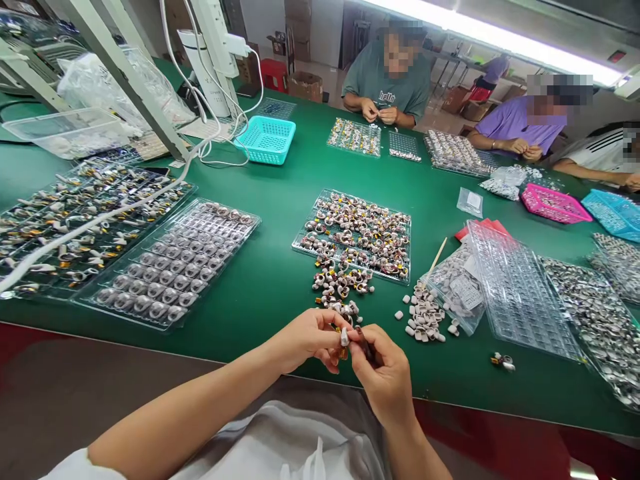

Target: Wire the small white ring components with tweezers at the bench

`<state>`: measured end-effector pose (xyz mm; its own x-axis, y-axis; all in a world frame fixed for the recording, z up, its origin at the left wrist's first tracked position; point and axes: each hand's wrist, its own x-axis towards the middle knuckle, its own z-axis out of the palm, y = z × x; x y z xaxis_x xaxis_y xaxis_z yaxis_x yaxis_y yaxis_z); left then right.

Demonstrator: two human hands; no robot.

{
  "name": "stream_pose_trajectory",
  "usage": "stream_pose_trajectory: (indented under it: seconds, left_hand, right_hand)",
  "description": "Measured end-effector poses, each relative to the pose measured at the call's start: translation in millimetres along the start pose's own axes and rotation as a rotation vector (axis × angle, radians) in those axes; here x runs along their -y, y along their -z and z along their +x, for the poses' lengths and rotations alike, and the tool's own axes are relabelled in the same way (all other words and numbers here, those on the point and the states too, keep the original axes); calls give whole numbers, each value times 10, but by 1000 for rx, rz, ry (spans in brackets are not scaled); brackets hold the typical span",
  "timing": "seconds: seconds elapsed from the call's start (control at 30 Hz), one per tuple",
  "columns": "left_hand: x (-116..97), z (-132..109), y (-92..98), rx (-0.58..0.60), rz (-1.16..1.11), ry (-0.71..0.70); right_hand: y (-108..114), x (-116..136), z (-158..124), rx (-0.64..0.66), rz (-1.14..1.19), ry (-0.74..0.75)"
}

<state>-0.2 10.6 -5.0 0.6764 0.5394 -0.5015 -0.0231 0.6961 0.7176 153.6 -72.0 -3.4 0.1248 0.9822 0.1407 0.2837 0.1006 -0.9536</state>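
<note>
My left hand (313, 339) pinches a small white earphone piece (345, 337) with an orange-yellow strip hanging below it. Close beside it, my right hand (387, 373) is closed around a dark brown slender piece (369, 348), mostly hidden by the fingers; its kind I cannot make out. The fingertips of both hands meet at the white piece. Just beyond them, a loose heap of similar earphone parts (345, 280) with yellow strips spreads on the green table. To the right of the heap lies a pile of small whitish caps (425, 317).
A clear tray of earphone parts (357, 230) lies ahead. At left stand a tray of grey rounded parts (167, 260) and a fuller tray (95, 227), crossed by a white cable (100, 223). An empty-celled tray (520, 293) leans right. Co-workers (390, 80) sit opposite.
</note>
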Motion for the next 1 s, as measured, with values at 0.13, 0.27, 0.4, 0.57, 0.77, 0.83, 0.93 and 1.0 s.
stream_pose_trajectory:
  seconds: [0.13, 0.27, 0.4, 0.57, 0.77, 0.83, 0.93, 1.0]
  left_hand:
    - [25, 11, 15, -11, 12, -14]
    - [15, 3, 13, -29, 18, -8]
    - [-12, -9, 7, -37, 47, 5]
    - [-50, -8, 6, -4, 130, 13]
    - [-30, -22, -19, -58, 335, -153]
    - [-6, -35, -30, -121, 434, -237]
    - [19, -62, -33, -184, 552, -310]
    - [19, -83, -22, -172, 615, -349]
  right_hand:
    - [-31, 9, 9, -17, -2, -5]
    - [-12, -6, 10, 22, -46, 36]
    - [47, 1, 15, 80, -98, 101]
    - [109, 16, 41, 148, -161, 85]
    - [111, -5, 37, 154, -211, -8]
    - [97, -6, 32, 135, -187, -52]
    - [77, -10, 32, 103, -142, -96]
    - [68, -17, 33, 93, -115, -126]
